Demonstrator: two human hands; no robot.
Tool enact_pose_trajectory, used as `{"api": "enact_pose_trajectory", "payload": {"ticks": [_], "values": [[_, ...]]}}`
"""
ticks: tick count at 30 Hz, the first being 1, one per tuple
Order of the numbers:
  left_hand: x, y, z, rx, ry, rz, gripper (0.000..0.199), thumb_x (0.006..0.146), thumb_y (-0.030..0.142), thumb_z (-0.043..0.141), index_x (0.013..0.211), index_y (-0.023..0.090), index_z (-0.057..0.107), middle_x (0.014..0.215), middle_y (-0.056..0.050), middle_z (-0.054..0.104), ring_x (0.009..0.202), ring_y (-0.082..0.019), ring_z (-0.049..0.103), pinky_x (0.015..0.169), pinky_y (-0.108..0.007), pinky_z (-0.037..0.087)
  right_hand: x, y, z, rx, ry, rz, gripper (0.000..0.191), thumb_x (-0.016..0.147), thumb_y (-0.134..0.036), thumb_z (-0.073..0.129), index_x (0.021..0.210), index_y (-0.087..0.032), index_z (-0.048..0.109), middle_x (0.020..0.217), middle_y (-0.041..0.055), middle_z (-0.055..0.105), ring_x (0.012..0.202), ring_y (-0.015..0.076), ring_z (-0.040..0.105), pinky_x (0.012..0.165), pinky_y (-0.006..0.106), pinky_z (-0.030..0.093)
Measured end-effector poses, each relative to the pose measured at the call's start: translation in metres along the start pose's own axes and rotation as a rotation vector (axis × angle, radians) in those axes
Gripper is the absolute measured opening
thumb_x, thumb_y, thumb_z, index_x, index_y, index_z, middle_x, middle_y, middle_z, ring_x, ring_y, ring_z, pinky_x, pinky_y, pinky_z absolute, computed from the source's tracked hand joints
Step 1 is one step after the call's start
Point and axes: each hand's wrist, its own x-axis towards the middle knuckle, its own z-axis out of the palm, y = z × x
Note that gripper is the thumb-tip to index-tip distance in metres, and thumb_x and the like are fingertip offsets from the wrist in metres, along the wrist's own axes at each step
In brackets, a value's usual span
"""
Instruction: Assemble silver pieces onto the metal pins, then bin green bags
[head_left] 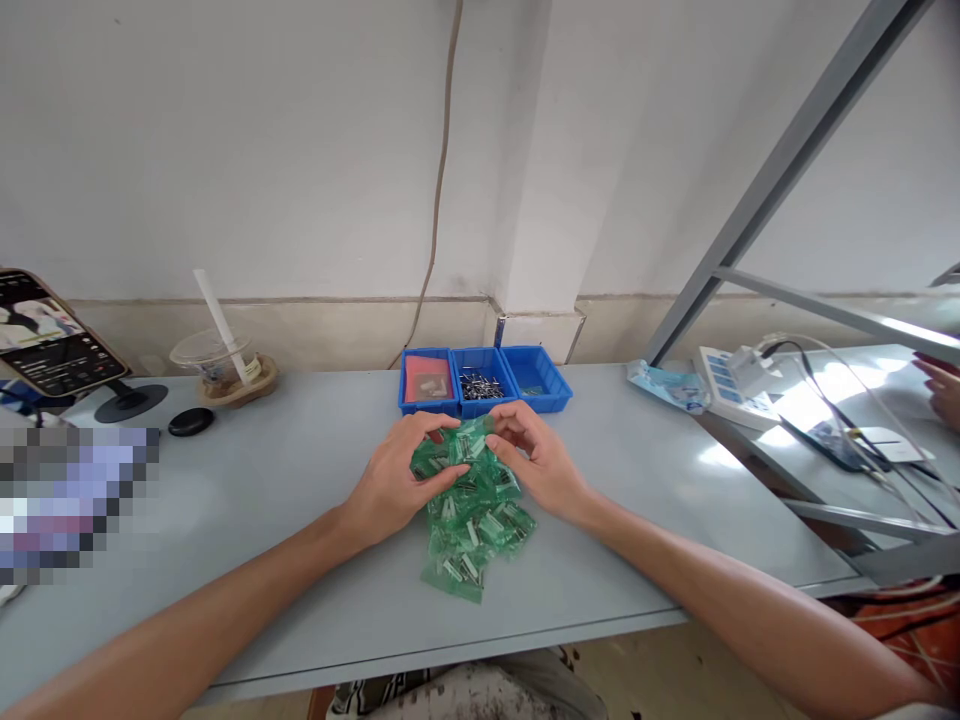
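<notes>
Small see-through green plastic bags (pixel 474 535) lie in a loose pile on the grey table in front of me. Short metal and whitish parts show through the plastic. My left hand (pixel 405 465) is at the pile's left side, its thumb and fingers curved around a bag at the top. From the right, my right hand (pixel 538 458) pinches the edge of that same bag between thumb and fingers. Just behind my hands stand three joined blue bins: the left bin (pixel 406 385) with a pink sheet and a small bag, the middle bin (pixel 480 408) with metal pins, the right bin (pixel 551 385) with a few small pieces.
A phone (pixel 52 335) on a stand, a black round lid (pixel 191 421) and a plastic cup (pixel 214 355) with a straw are at left. Right are a blue packet (pixel 667 387), a power strip (pixel 731 385), cables and a grey metal frame (pixel 780 150). Another person's hand (pixel 943 390) shows far right.
</notes>
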Motion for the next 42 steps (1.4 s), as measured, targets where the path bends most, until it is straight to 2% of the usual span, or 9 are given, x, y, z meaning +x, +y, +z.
{"api": "enact_pose_trajectory", "payload": {"ticks": [7,11,15,20,22,26,28,38,42], "values": [[0.0003,0.0006,-0.0006,0.009,0.015,0.047,0.040,0.096,0.039,0.074,0.131,0.030,0.059,0.117,-0.001,0.068,0.099,-0.018,0.064,0.091,-0.033,0.053,0.0002,-0.0008,0.0008,-0.028,0.004,-0.011,0.017,0.103,-0.040,0.061,0.109,-0.025,0.058,0.092,0.0008,0.056,0.079,0.0167,0.052,0.072,0.030,0.046],[0.0011,0.0024,-0.0024,0.000,0.006,0.029,0.036,0.097,0.040,0.074,0.129,0.030,0.060,0.117,-0.001,0.068,0.098,-0.018,0.064,0.090,-0.033,0.053,-0.0003,0.0007,0.0007,-0.049,0.022,0.018,0.018,0.102,-0.041,0.061,0.110,-0.025,0.060,0.092,0.0014,0.059,0.078,0.0171,0.054,0.072,0.031,0.048],[0.0020,0.0037,-0.0039,-0.006,0.002,-0.026,0.033,0.097,0.040,0.074,0.127,0.030,0.061,0.115,-0.001,0.067,0.097,-0.019,0.064,0.086,-0.032,0.054,-0.0011,-0.0012,0.0006,-0.054,0.029,0.032,0.025,0.101,-0.041,0.063,0.122,-0.027,0.060,0.100,0.0037,0.062,0.079,0.0183,0.057,0.075,0.034,0.052],[0.0025,0.0037,-0.0042,-0.015,0.013,-0.046,0.034,0.096,0.041,0.074,0.126,0.030,0.061,0.114,-0.001,0.066,0.095,-0.018,0.063,0.066,-0.026,0.050,-0.0023,-0.0057,0.0012,-0.042,-0.019,-0.020,0.047,0.097,-0.043,0.069,0.141,-0.031,0.054,0.122,0.0077,0.060,0.083,0.0182,0.059,0.080,0.037,0.056],[0.0024,0.0034,-0.0039,-0.014,0.010,-0.043,0.033,0.097,0.041,0.074,0.125,0.030,0.061,0.114,-0.001,0.067,0.095,-0.019,0.063,0.067,-0.026,0.051,-0.0026,-0.0060,0.0014,-0.042,-0.035,-0.021,0.053,0.096,-0.041,0.071,0.144,-0.033,0.052,0.123,0.0071,0.058,0.083,0.0174,0.059,0.080,0.037,0.055],[0.0019,0.0021,-0.0024,0.002,0.010,-0.024,0.033,0.096,0.041,0.074,0.125,0.029,0.062,0.112,-0.001,0.067,0.094,-0.019,0.063,0.084,-0.032,0.053,-0.0024,-0.0041,0.0014,-0.037,-0.051,-0.026,0.053,0.096,-0.037,0.072,0.145,-0.034,0.053,0.114,0.0046,0.058,0.082,0.0170,0.059,0.080,0.036,0.055],[0.0018,0.0017,-0.0018,0.003,0.007,-0.021,0.034,0.096,0.040,0.075,0.125,0.029,0.062,0.113,-0.001,0.067,0.094,-0.018,0.062,0.087,-0.033,0.052,-0.0022,-0.0026,0.0013,-0.039,-0.052,-0.024,0.053,0.095,-0.038,0.072,0.144,-0.034,0.053,0.109,0.0037,0.058,0.081,0.0171,0.058,0.079,0.036,0.055],[0.0004,0.0015,-0.0006,-0.039,-0.020,-0.040,0.031,0.097,0.040,0.073,0.124,0.028,0.062,0.115,-0.004,0.067,0.094,-0.019,0.061,0.064,-0.026,0.051,-0.0019,-0.0021,0.0012,-0.027,-0.064,-0.004,0.050,0.095,-0.040,0.072,0.142,-0.034,0.055,0.107,0.0036,0.056,0.079,0.0173,0.057,0.079,0.037,0.056],[-0.0018,-0.0004,0.0012,-0.054,-0.015,-0.063,0.027,0.100,0.037,0.069,0.124,0.029,0.061,0.103,-0.001,0.066,0.092,-0.019,0.064,0.060,-0.024,0.050,-0.0015,-0.0033,0.0006,-0.036,-0.066,-0.004,0.045,0.097,-0.040,0.070,0.140,-0.034,0.058,0.105,0.0031,0.056,0.079,0.0172,0.056,0.078,0.035,0.056]]}}
